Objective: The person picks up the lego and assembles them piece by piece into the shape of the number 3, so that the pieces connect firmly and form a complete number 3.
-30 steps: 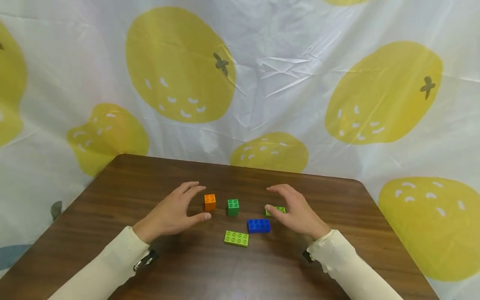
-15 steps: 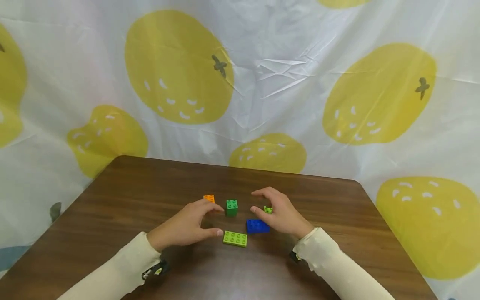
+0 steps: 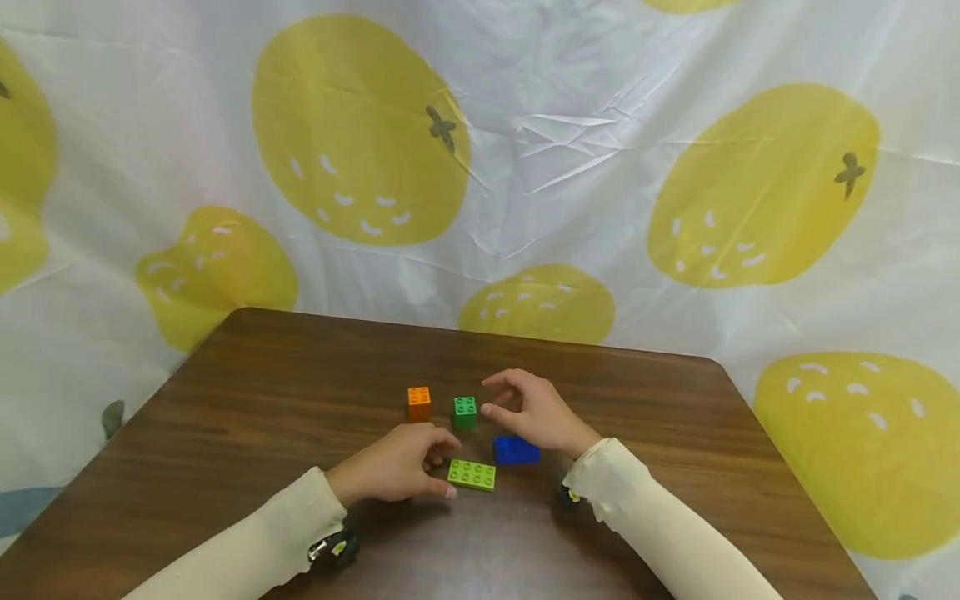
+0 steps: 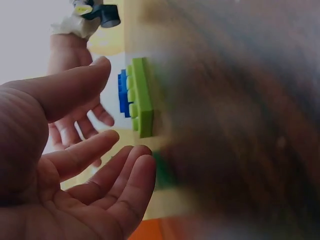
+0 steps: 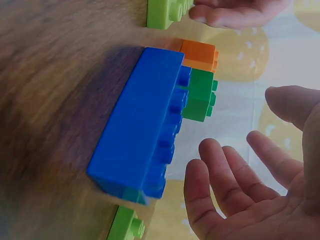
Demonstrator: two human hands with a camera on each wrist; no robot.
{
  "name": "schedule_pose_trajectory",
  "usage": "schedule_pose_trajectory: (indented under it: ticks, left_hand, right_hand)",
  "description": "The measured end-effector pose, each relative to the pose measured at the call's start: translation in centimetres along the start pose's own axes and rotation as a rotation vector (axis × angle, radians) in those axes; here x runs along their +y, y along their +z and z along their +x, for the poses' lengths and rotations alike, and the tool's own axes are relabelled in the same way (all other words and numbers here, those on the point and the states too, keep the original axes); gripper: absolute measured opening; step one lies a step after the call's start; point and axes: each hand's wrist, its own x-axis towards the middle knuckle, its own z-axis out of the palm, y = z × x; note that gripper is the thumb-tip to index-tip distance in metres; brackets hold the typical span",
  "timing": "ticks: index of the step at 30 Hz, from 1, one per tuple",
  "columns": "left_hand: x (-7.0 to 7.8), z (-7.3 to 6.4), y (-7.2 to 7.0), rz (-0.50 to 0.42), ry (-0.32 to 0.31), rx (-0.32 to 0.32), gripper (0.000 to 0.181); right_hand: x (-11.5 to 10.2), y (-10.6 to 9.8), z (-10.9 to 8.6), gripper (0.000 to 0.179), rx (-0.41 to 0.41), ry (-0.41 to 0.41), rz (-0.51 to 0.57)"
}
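My left hand (image 3: 401,462) is beside the left end of a flat lime-green toy brick (image 3: 472,474), thumb and fingers apart with nothing between them. My right hand (image 3: 538,410) hovers by a dark green square brick (image 3: 465,412), its fingers loosely bent and holding nothing. A blue brick (image 3: 514,450) lies under the right hand, partly covered by it in the head view; the right wrist view shows the blue brick (image 5: 137,125) whole. A second lime brick (image 5: 123,225) shows beyond the blue one there, hidden by the hand in the head view.
An orange square brick (image 3: 419,403) stands behind the left hand, left of the dark green one. All of them lie on a brown wooden table (image 3: 300,358). A white curtain (image 3: 547,192) with yellow fruit prints hangs behind the table's far edge.
My left hand has moved right and nearer the front, from the orange brick to the flat lime brick. The right hand has moved left, over the blue brick. The bricks have stayed put.
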Motion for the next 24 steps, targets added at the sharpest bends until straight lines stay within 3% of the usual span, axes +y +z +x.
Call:
schedule_pose_trajectory:
  ticks: [14, 24]
  left_hand:
    - [-0.2, 0.8, 0.6, -0.161, -0.070, -0.038, 0.046]
    - [-0.3, 1.2, 0.9, -0.234, -0.085, -0.005, 0.039]
  right_hand:
    - [-0.1, 1.1, 1.7, 0.047, -0.090, 0.090, 0.105]
    - [0.7, 1.6, 2.4, 0.047, -0.159, 0.144, 0.141]
